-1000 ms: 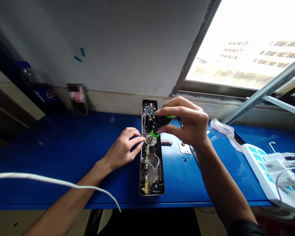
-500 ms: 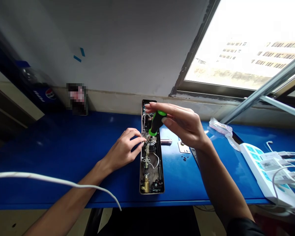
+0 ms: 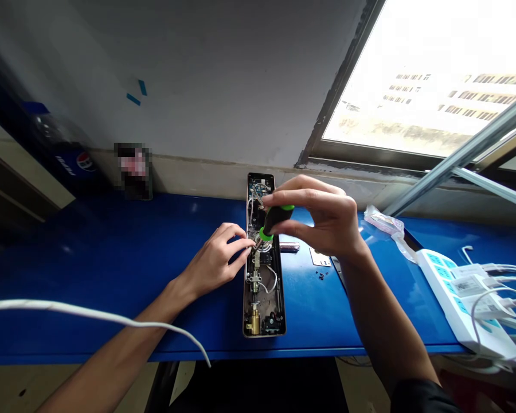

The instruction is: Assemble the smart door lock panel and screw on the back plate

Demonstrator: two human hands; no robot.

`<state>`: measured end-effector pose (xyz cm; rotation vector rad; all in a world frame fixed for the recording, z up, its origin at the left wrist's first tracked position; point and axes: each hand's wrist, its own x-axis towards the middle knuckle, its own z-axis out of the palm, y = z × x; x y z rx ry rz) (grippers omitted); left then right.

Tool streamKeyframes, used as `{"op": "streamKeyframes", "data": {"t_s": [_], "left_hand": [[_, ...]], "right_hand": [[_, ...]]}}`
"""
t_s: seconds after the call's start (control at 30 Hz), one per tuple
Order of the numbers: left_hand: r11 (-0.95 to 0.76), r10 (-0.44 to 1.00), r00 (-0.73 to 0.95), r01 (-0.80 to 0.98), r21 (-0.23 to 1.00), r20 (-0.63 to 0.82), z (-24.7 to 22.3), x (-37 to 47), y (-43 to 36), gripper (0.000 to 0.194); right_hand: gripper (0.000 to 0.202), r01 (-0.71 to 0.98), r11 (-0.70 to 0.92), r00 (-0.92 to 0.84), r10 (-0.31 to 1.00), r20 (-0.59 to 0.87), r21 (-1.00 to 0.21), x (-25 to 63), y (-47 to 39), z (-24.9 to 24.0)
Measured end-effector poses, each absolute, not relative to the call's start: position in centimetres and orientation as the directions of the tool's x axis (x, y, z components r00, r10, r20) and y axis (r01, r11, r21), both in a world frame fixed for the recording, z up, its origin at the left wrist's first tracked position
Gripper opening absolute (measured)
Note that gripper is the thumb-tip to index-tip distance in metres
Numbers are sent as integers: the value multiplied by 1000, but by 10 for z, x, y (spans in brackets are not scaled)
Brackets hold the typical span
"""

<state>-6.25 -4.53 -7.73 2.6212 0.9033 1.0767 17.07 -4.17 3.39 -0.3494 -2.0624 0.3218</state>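
Note:
A long, narrow open housing (image 3: 266, 302) lies lengthwise away from me, with wires, a brass cylinder (image 3: 255, 323) and a blue circuit board (image 3: 260, 188) inside. My right hand (image 3: 329, 218) grips a black and green screwdriver (image 3: 279, 219) by its handle, thumb on one side and fingers on the other. The shaft slants down into the middle of the housing. At its tip, my left hand (image 3: 217, 255) pinches with thumb and forefinger over the housing's left edge; whatever sits between those fingertips is too small to make out.
Right of the housing lie a silvery rod-like piece (image 3: 289, 247), a small metal plate (image 3: 320, 257) and several tiny dark screws (image 3: 321, 275). A white power strip (image 3: 445, 292) with plugs stands farther right. A white cable (image 3: 112, 316) crosses over my left forearm.
My right hand has shifted its grip on the screwdriver handle, its fingers curling from outstretched to bent around it. My left hand stays at the same place.

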Motion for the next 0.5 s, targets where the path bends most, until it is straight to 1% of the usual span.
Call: {"op": "streamKeyframes", "data": {"t_s": [0.03,0.07,0.1,0.13,0.2,0.23,0.27,0.37,0.4,0.43,0.5], "left_hand": [[-803,592,556,471,366,583,-78,-63,-45,19],[-802,593,555,471,368,583,-78,-62,-45,19],[-802,593,553,470,369,585,-78,-62,-45,19],[-801,594,552,469,371,585,-78,-62,-45,19],[-801,595,551,469,372,585,-79,-62,-45,19],[-800,596,551,470,374,584,-79,-62,-45,19],[-799,597,551,470,375,583,-79,-62,-45,19],[-799,597,552,469,375,582,-79,-62,-45,20],[-800,596,552,470,374,582,-78,-62,-45,20],[-801,595,553,470,371,583,-78,-62,-45,19],[-802,593,550,471,368,588,-77,-61,-46,18]], "right_hand": [[48,157,936,-453,353,819,-316,170,-42,34],[45,191,936,-445,350,824,-295,170,-42,34],[41,205,929,-454,369,811,-308,170,-42,34],[39,197,917,-479,399,781,-348,171,-43,35],[44,148,883,-543,450,709,-446,172,-44,35],[46,131,871,-549,461,697,-473,172,-44,36],[46,128,874,-535,459,709,-469,173,-43,35],[42,183,926,-443,378,813,-331,173,-41,35],[41,198,934,-434,357,827,-299,172,-41,34],[40,201,933,-447,359,819,-300,172,-41,35],[38,175,905,-506,420,754,-387,170,-43,35]]}}
